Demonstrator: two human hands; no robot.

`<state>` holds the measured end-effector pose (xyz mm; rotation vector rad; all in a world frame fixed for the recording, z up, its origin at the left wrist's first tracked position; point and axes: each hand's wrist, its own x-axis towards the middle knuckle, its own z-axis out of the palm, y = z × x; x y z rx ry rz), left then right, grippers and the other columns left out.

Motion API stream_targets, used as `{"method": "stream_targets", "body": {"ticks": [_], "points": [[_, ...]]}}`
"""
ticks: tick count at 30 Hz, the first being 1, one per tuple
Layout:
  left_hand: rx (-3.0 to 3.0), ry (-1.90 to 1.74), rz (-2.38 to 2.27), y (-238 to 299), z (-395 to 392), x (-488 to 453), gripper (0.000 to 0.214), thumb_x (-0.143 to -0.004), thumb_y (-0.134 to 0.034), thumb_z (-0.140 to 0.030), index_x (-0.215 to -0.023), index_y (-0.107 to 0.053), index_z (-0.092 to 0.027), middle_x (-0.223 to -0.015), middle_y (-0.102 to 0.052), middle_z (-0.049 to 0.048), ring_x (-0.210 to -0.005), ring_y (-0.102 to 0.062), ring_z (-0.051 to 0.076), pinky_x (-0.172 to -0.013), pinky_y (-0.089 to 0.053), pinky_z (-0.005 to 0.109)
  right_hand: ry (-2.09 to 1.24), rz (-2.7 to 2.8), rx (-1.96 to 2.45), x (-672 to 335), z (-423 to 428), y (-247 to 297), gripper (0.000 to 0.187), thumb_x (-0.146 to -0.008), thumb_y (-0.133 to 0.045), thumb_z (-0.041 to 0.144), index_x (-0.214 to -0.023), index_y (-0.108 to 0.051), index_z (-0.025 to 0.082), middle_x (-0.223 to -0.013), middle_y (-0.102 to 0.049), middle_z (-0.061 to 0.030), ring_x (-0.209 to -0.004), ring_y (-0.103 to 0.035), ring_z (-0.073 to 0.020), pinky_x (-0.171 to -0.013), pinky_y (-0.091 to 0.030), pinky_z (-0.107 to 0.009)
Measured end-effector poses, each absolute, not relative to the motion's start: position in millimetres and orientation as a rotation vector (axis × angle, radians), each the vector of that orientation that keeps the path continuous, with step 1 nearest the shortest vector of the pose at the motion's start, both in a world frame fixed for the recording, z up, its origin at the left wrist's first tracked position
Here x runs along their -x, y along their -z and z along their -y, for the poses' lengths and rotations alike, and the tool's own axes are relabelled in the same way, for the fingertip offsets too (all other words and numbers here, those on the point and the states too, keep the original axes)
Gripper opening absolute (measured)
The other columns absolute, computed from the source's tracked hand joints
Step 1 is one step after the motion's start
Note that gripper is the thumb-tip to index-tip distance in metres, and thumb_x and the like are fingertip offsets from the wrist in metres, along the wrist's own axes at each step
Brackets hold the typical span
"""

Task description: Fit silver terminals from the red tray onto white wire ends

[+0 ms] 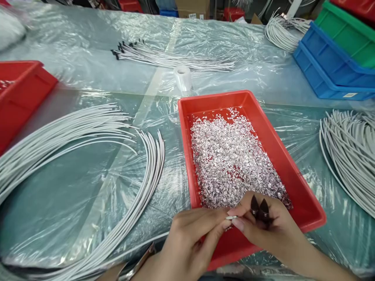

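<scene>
My left hand (191, 238) is closed in a pinch on a white cable (231, 217), whose short end pokes out past the fingertips. Thumb and forefinger of my right hand (272, 228) meet at that same end. A pair of cutters (260, 210) is tucked in the right hand, its two dark pointed jaws sticking up slightly apart; its handles are hidden in the palm. Both hands are over the near end of a red tray (288, 166). Silvery foil scraps (228, 156) cover much of the tray's floor.
Long white cables (152, 164) curve across the left. Another coil (351, 156) lies at right. Behind the tray stand a clear film roll (183, 78) and a cable bundle with black ends (164, 56). Blue bins (331, 66) are stacked back right; a red bin (23, 93) is at left.
</scene>
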<state>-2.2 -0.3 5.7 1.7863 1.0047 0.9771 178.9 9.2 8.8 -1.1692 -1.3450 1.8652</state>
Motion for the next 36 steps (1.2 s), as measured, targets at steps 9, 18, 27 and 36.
{"method": "stream_targets", "body": {"ticks": [9,18,27,36], "points": [[-1.745,-0.861,-1.005,-10.9,-4.3,3.4,0.017,-0.088,-0.05,-0.009,-0.089,-0.064,-0.019,-0.069,-0.067,-0.0012,-0.061,-0.063,0.009,-0.055,-0.044,0.017,-1.933,1.298,1.208,-181.0,-10.5,-6.3,0.004,-0.085,-0.059,0.026,-0.083,-0.062,0.025,-0.063,-0.031,0.0063,-0.056,-0.028,-0.0099,-0.05,-0.026,-0.023],[-1.634,-0.778,-1.027,-11.5,-1.8,5.8,0.009,-0.091,-0.046,-0.016,-0.085,-0.052,-0.019,-0.063,-0.061,-0.0047,-0.054,-0.056,0.006,-0.05,-0.04,0.016,-1.994,1.255,1.24,-179.8,-15.1,-13.0,0.007,-0.083,-0.058,0.029,-0.085,-0.063,0.024,-0.063,-0.041,0.004,-0.059,-0.039,-0.0113,-0.052,-0.031,-0.024],[-1.588,-0.737,-1.029,-11.8,0.1,7.7,0.011,-0.09,-0.048,-0.012,-0.088,-0.056,-0.02,-0.074,-0.063,-0.0039,-0.065,-0.06,0.006,-0.059,-0.044,0.014,-1.913,1.313,1.261,-176.4,-17.6,-17.8,0.006,-0.082,-0.06,0.026,-0.084,-0.064,0.021,-0.065,-0.058,0.0014,-0.057,-0.049,-0.0106,-0.051,-0.037,-0.023],[-1.63,-0.73,-1.065,-13.1,0.5,8.8,0.012,-0.09,-0.048,-0.014,-0.085,-0.058,-0.019,-0.068,-0.059,-0.0036,-0.06,-0.056,0.008,-0.056,-0.044,0.018,-1.923,1.281,1.212,-176.5,-17.3,-16.1,0.006,-0.084,-0.059,0.025,-0.083,-0.064,0.022,-0.072,-0.064,0.0,-0.066,-0.058,-0.0121,-0.059,-0.044,-0.024]]}}
